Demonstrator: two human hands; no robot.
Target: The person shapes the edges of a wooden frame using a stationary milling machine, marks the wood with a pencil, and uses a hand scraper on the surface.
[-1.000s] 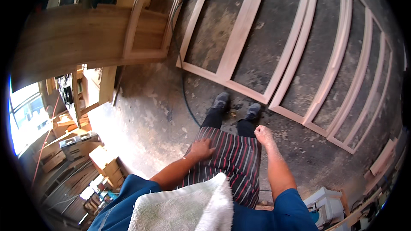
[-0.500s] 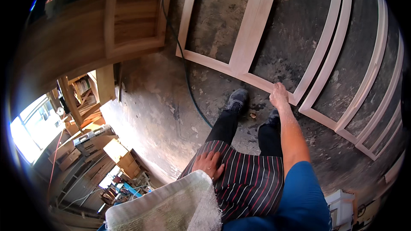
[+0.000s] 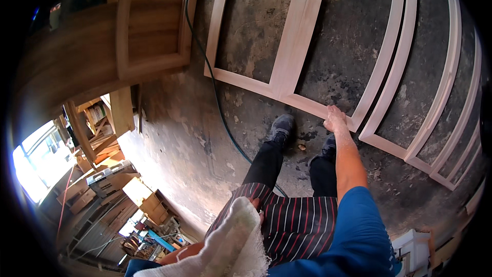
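My right hand (image 3: 335,119) reaches down to the near rail of a pale wooden frame (image 3: 310,105) on the floor. Its fingers are closed around the rail, close to the corner. The frame has a wide double post in its middle. My left hand (image 3: 257,209) is by the striped apron (image 3: 302,223) over my lap. A light, frayed cloth (image 3: 228,246) hangs in front of that hand and hides most of its fingers, so I cannot tell how they are held.
More pale wooden frames (image 3: 387,145) lie side by side to the right. A dark hose (image 3: 218,95) crosses the stained concrete floor beside my shoes (image 3: 281,126). Brown wooden panelling (image 3: 154,66) stands at the upper left. Boxes and tools (image 3: 148,200) crowd the lower left.
The cloth has swung over my left hand, which lay uncovered on the apron before. My right hand stays at the rail. The view has shifted slightly.
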